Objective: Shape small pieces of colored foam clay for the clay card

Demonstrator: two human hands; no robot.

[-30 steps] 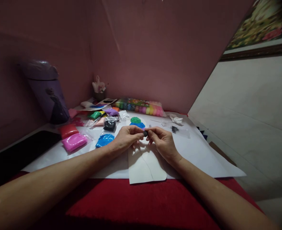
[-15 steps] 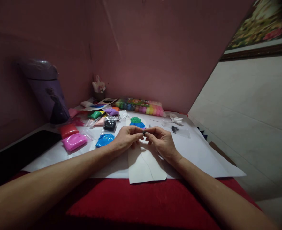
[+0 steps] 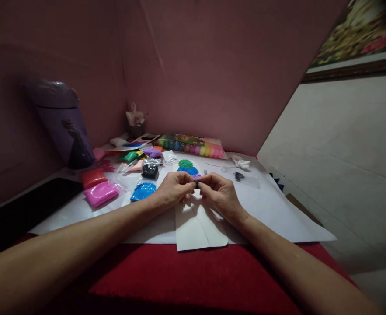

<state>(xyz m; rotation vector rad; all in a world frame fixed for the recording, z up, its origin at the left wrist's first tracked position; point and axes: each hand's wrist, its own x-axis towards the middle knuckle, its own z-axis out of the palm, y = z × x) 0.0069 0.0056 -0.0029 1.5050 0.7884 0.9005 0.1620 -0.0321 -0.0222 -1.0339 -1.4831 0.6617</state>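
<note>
A small black piece [image 3: 197, 184] is pinched between the fingertips of my left hand [image 3: 176, 189] and my right hand [image 3: 219, 192]. Both hands hover over a white card [image 3: 194, 232] with a thin curved line drawn on it. At the card's far end, green clay [image 3: 185, 164] and blue clay [image 3: 187, 170] are spread, with a bit of purple beside my fingertips. Beyond my left wrist lie a packet of blue clay [image 3: 143, 191] and a packet of black clay [image 3: 150, 169].
Pink [image 3: 101, 194] and red [image 3: 93, 178] clay packets lie left. A long multicoloured pack [image 3: 191, 145] rests by the wall. Black bits [image 3: 239, 176] sit on clear plastic at right, near crumpled tissue [image 3: 241, 162]. A purple container [image 3: 64, 127] stands far left.
Both hands stay in almost the same place, with the fingertips shifted slightly around the black piece. A little more purple shows beyond them.
</note>
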